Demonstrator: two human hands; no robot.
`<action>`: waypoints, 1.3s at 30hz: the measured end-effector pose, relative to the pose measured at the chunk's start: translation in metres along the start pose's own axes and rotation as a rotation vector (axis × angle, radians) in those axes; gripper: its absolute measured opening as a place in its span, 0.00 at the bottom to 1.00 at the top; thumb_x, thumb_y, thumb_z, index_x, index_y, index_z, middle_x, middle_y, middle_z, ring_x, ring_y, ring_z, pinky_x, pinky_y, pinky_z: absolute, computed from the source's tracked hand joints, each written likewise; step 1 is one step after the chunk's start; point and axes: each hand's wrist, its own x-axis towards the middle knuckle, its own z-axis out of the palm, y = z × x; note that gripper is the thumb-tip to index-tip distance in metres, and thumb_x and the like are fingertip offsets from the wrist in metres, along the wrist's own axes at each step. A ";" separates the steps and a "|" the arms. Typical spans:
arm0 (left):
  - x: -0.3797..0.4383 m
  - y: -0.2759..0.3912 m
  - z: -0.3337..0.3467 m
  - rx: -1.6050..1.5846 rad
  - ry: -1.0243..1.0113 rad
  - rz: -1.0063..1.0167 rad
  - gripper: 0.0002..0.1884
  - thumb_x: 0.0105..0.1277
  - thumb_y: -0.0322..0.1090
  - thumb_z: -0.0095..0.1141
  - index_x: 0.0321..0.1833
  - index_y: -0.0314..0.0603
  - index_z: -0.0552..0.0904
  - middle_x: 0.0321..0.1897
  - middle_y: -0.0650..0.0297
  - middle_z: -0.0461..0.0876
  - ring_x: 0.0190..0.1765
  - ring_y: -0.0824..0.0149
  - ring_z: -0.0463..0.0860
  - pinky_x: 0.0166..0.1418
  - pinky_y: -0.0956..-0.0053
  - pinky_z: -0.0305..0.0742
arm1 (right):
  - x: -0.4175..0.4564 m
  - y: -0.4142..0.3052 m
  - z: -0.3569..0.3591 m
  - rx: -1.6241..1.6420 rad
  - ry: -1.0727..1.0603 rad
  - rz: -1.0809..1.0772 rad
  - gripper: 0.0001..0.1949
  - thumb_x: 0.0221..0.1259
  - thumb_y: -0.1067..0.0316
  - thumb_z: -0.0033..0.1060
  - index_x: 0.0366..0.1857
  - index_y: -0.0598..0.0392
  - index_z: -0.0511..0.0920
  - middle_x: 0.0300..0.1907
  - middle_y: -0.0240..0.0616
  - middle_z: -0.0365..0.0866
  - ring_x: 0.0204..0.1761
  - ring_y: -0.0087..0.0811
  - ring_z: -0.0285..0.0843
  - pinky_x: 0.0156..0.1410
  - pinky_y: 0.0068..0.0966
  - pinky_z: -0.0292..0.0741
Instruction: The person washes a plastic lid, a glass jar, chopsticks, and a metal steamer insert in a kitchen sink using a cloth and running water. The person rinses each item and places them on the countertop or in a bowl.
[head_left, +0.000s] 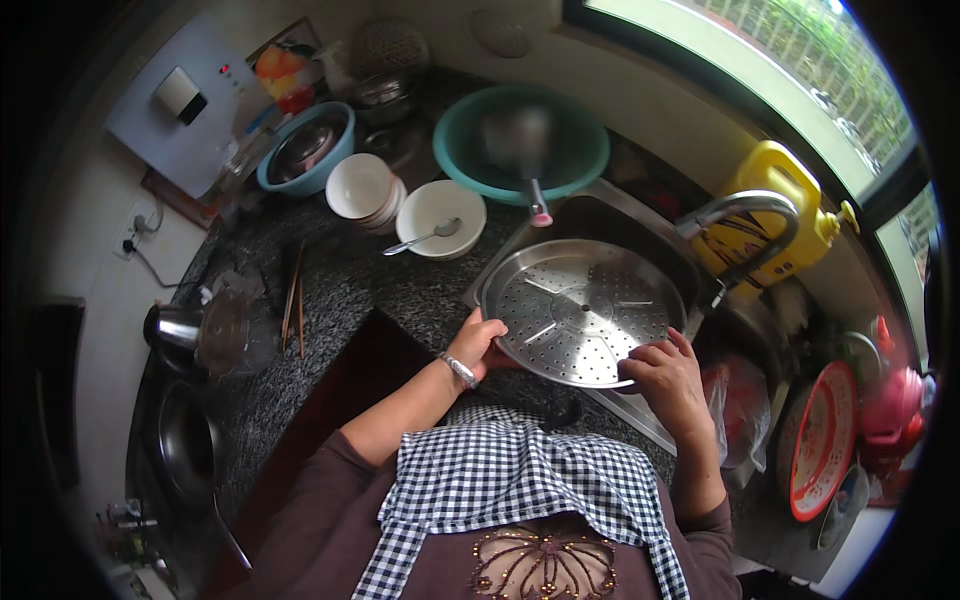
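Note:
A round perforated stainless steel steamer tray (585, 311) is held over the near edge of the sink (600, 217). My left hand (480, 341) grips its left rim, thumb on top, with a metal bracelet at the wrist. My right hand (664, 367) is at the tray's lower right rim, fingers bent over the edge; whether they clasp it or only rest on it is hard to tell. Beyond the tray, a ladle-like utensil with a pink-tipped handle (538, 202) lies in a large green basin (450, 161). A white bowl (420, 217) with a metal spoon (427, 236) stands to the left.
Stacked bowls (360, 187) and a blue basin (341, 124) stand at the back left. Chopsticks (294, 300) lie on the granite counter (345, 277). A curved faucet (780, 217) and yellow jug (787, 180) are right of the sink, with a red patterned tray (821, 442) farther right.

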 end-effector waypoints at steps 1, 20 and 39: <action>-0.001 0.005 0.002 -0.005 0.024 0.016 0.27 0.61 0.24 0.46 0.66 0.42 0.65 0.55 0.53 0.77 0.53 0.52 0.82 0.49 0.45 0.84 | 0.004 0.006 0.009 -0.019 -0.009 0.008 0.08 0.50 0.69 0.60 0.33 0.40 0.82 0.35 0.24 0.81 0.47 0.30 0.78 0.72 0.45 0.63; 0.106 -0.040 0.004 0.479 0.233 0.340 0.28 0.56 0.18 0.46 0.63 0.39 0.67 0.52 0.59 0.76 0.55 0.64 0.77 0.61 0.70 0.72 | -0.010 0.025 0.118 -0.044 -0.177 0.131 0.14 0.54 0.65 0.61 0.46 0.43 0.83 0.44 0.29 0.83 0.53 0.34 0.76 0.73 0.52 0.58; 0.153 -0.038 0.017 0.417 0.159 -0.103 0.35 0.63 0.17 0.44 0.72 0.54 0.55 0.61 0.52 0.70 0.57 0.46 0.80 0.43 0.45 0.87 | -0.019 0.027 0.160 0.241 0.034 0.468 0.13 0.54 0.69 0.62 0.45 0.52 0.81 0.47 0.42 0.80 0.53 0.46 0.75 0.60 0.42 0.72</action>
